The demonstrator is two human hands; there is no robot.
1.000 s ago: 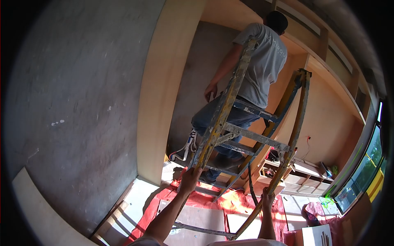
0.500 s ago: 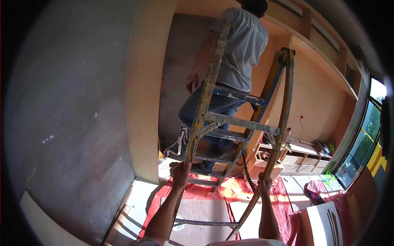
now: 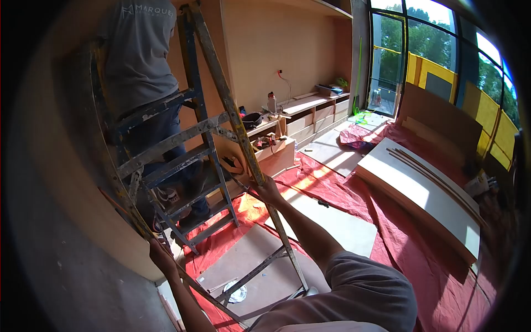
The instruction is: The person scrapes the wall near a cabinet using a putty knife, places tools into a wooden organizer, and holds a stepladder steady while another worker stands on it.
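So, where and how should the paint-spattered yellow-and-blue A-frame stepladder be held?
Likely by the stepladder's two near side rails, from the wearer's side, one per hand, as the left hand and right hand hold them. They're long, slim bars set apart; the person in the grey T-shirt is on the far side.

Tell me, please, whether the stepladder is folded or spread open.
Spread open: the stepladder has its stepped frame and near rails diverging downward.
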